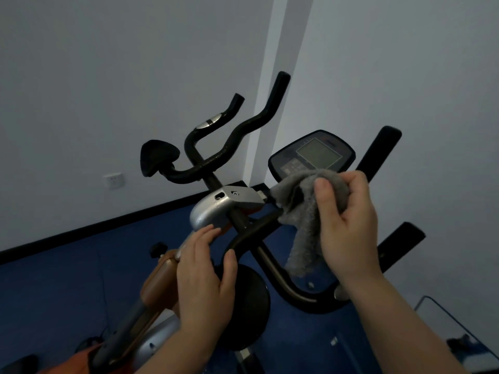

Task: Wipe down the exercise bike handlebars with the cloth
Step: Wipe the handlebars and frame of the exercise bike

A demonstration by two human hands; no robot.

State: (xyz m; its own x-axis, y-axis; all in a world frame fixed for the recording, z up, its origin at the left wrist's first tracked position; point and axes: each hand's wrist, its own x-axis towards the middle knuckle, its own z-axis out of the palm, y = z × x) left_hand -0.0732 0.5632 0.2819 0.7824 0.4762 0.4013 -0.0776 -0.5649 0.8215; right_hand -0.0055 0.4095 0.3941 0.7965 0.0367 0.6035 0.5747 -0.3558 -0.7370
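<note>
A grey fluffy cloth is bunched in my right hand, pressed against the bike's stem just below the console. Its loose end hangs down over a brown curved bar. Black handlebars curl up to the left with a silver pulse sensor on one grip; more black grips stick out to the right. My left hand rests on the silver clamp housing and frame, thumb against the curved bar, holding the bike steady.
White walls meet in a corner behind the bike, with a wall socket at left. Blue floor lies below. A black round pad sits under my left hand. An orange-brown frame part runs down left. A glass-edged object is at lower right.
</note>
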